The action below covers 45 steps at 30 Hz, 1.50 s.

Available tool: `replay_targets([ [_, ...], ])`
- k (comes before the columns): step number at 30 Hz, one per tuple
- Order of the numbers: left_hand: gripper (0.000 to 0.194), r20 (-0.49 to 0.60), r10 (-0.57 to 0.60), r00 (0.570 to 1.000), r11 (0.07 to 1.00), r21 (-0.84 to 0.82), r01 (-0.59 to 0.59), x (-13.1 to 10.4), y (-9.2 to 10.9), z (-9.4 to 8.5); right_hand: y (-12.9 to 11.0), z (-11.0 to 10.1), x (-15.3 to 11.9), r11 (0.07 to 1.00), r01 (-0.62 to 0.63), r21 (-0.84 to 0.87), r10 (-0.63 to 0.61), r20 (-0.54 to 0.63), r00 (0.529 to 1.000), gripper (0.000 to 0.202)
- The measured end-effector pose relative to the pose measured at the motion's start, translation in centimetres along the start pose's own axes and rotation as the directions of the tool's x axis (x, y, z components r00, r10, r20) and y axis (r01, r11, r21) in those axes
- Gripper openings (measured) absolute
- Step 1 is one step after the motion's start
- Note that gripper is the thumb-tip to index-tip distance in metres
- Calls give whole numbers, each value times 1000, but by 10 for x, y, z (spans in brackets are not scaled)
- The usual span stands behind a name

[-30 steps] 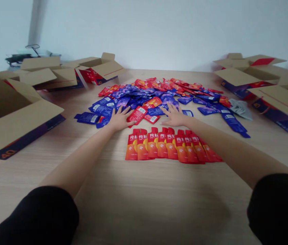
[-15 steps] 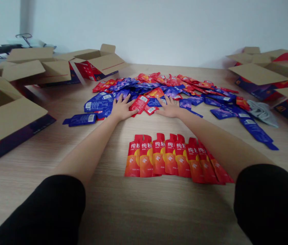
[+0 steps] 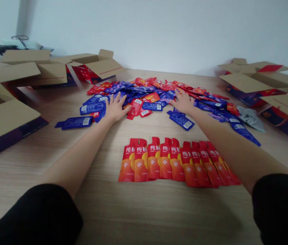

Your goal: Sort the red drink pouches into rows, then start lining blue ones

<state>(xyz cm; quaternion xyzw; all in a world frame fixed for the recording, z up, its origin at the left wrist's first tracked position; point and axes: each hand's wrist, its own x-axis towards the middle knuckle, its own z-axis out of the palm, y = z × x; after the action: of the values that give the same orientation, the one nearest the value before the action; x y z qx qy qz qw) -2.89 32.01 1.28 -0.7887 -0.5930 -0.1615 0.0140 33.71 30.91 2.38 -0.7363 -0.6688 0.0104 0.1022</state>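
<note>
Around both hands (image 3: 116, 109), flat glossy pouches (image 3: 151, 98)

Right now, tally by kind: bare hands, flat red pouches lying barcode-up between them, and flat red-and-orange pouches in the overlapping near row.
Bare hands, left hand and right hand: 2
Flat red barcode-up pouches: 2
Flat red-and-orange pouches: at least 9; the right forearm hides part of the row
Total: at least 13

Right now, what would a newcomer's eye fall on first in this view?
An overlapping row of red pouches lies in front, centrally. Behind it spreads a mixed blue-and-red pile, left hand and right hand at its near edge. Open cardboard boxes stand on both sides.
</note>
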Motion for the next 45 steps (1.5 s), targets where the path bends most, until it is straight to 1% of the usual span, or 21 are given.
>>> replay_targets([
  [1,77,6,-27,1000,1000,-9,27,1,1,0,15,1,3,993,-116,18,116,4,993,89],
  [2,79,23,-46,999,999,-19,47,3,2,0,27,4,6,977,-208,35,207,32,978,89],
  [3,80,42,-50,998,998,-26,51,5,4,0,35,8,8,963,-266,46,263,65,963,89],
  [4,80,59,-41,997,999,-30,43,7,6,1,39,14,11,956,-287,54,282,86,956,89],
  [6,81,93,-19,995,999,-24,21,10,11,5,33,25,16,962,-265,63,260,85,962,90],
  [9,84,119,-5,993,1000,20,3,10,13,11,2,38,26,976,-206,68,200,82,976,91],
  [12,84,113,-2,994,998,57,-4,7,7,14,-31,44,38,984,-169,58,163,93,982,92],
  [14,84,123,-3,992,998,69,-6,4,1,13,-47,47,44,985,-160,58,155,92,984,93],
  [19,86,134,22,991,996,83,-33,-4,-7,6,-77,50,49,987,-151,57,144,118,983,93],
  [23,86,125,-1,992,995,95,-11,-7,-11,4,-105,51,49,991,-116,59,107,144,984,90],
  [30,85,112,-43,993,994,105,31,-13,-32,2,-158,62,50,996,6,86,-22,181,983,88],
  [32,85,108,-64,992,991,122,50,-15,-37,0,-168,60,51,994,45,96,-63,198,978,90],
  [34,85,115,-76,990,989,137,60,-17,-39,-1,-172,53,51,991,85,104,-107,223,969,93],
  [36,85,110,-76,991,989,138,61,-18,-39,-3,-168,41,46,986,127,106,-150,249,957,94],
  [37,85,101,-75,992,989,134,61,-19,-38,-3,-161,35,40,984,142,104,-164,259,952,92],
  [39,83,72,-70,995,990,127,60,-21,-36,-3,-141,23,22,983,162,90,-180,259,949,86],
  [41,80,36,-58,998,991,123,53,-24,-33,-3,-112,16,-3,976,215,45,-219,276,936,81],
  [43,77,7,-33,999,993,115,32,-25,-31,-3,-77,14,-29,958,285,-15,-265,327,907,77],
  [44,76,-3,-23,1000,994,110,23,-26,-30,-3,-59,14,-41,950,309,-50,-274,346,897,74],
  [45,74,-9,-16,1000,994,105,17,-26,-30,-4,-40,15,-50,947,311,-85,-263,351,899,72],
])
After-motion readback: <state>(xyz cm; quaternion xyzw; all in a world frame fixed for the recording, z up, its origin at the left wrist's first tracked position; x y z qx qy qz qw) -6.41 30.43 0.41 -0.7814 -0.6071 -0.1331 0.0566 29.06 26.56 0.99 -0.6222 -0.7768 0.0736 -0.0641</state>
